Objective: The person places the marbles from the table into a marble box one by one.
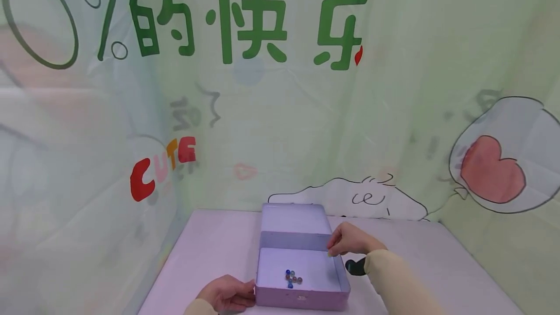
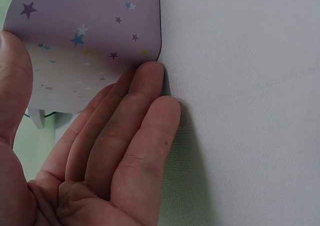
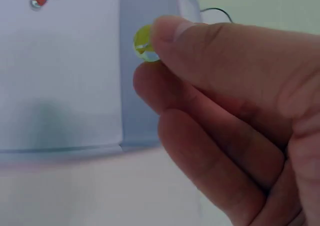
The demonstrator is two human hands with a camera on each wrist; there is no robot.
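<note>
A purple box [image 1: 302,299] with its lid [image 1: 295,218] laid back contains several glass marbles [image 1: 294,279] grouped near the front. Held up over the box's right side, a yellow and clear marble [image 3: 143,42] is pinched between the thumb and index finger of my right hand [image 1: 352,239]; its other fingers are bent beneath. My left hand [image 1: 228,293] touches the front left corner of the box, fingers nearly straight. In the left wrist view, the fingertips [image 2: 149,75] meet the box's star-patterned side [image 2: 95,23], and the thumb lies at the other edge.
The box stands on a pale pinkish table [image 1: 223,242]. Printed cloth [image 1: 262,125] hangs behind the table and along both sides. A black strap-like object [image 1: 355,267] sits under the right wrist, beside the box.
</note>
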